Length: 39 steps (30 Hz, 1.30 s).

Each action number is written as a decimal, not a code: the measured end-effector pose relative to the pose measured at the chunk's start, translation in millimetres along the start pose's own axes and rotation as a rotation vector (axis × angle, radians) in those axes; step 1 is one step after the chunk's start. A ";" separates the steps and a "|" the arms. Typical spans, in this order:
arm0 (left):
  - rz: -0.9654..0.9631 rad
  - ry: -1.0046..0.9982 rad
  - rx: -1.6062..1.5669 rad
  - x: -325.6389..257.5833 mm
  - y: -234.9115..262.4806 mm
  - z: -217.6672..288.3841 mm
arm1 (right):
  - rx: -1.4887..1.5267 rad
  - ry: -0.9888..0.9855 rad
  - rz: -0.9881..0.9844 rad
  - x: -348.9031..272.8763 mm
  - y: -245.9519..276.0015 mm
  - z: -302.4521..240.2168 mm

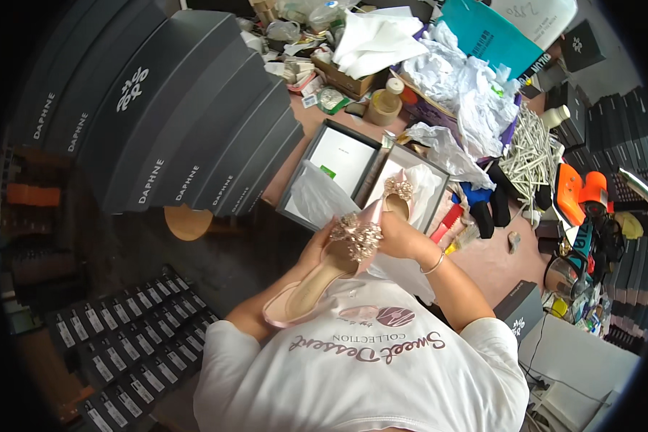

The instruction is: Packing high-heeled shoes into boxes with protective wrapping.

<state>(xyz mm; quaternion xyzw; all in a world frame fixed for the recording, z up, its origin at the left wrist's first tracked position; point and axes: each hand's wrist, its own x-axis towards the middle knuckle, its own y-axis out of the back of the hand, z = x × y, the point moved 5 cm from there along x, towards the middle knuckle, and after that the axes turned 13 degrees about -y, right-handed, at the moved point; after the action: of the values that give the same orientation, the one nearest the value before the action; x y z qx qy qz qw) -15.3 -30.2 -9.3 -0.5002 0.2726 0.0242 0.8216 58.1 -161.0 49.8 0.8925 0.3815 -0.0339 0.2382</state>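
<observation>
Pink shoe point(317, 277) in grip: satin-like, soft sheen; smooth tan insole. Toe ornament point(355, 235): sparkling, crystal-like. Just beyond grip: open box point(330, 133), matt grey card; clear glossy plastic bag point(317, 194); white crumpled tissue paper point(446, 147). Left of grip: stacked boxes point(173, 108), matt dark card.

Person wearing a loose white short-sleeved T-shirt point(367, 374) bearing a pink-and-maroon printed motif, thin silver bangle point(433, 265) circling the right wrist, forearms showing bare
</observation>
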 end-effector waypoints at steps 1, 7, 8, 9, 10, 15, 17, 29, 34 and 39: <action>0.054 -0.040 0.060 9.8 9.0 -7.6 | 0.041 0.000 0.006 -7.5 7.6 -1.6; 0.063 -0.481 0.373 -11.9 -43.7 11.4 | 0.272 -0.243 0.032 -44.7 43.7 1.9; 0.037 -0.499 0.363 -14.6 -47.9 13.0 | 0.250 -0.321 0.028 -45.6 43.8 4.4; 0.032 -0.393 0.335 -16.5 -48.1 10.7 | 0.256 -0.334 0.054 -48.2 45.5 1.7; 0.024 -0.290 0.304 -19.1 -47.5 11.3 | 0.259 -0.345 0.081 -52.1 47.2 -2.5; -0.371 0.029 0.257 -45.9 -83.8 24.8 | 0.516 -0.407 0.016 -73.8 44.1 -7.4; -0.271 0.043 0.532 -47.3 -77.8 23.4 | 0.497 -0.399 0.015 -80.9 42.4 -6.8; -0.317 -0.029 0.433 -28.8 -47.8 17.6 | 0.458 -0.249 0.107 -70.6 27.5 13.1; -0.402 -0.181 0.927 -19.1 -47.9 38.5 | 0.433 -0.325 0.012 -64.1 56.6 7.2; -0.573 -0.129 1.712 -11.5 -59.7 58.2 | 0.406 0.005 -0.270 -22.7 80.8 -38.0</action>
<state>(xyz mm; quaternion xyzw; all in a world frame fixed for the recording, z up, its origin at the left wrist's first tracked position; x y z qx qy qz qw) 18.3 -8.8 64.8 0.2357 0.0158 -0.3645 0.9007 93.7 -207.1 121.2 0.8631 0.4832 -0.1391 0.0465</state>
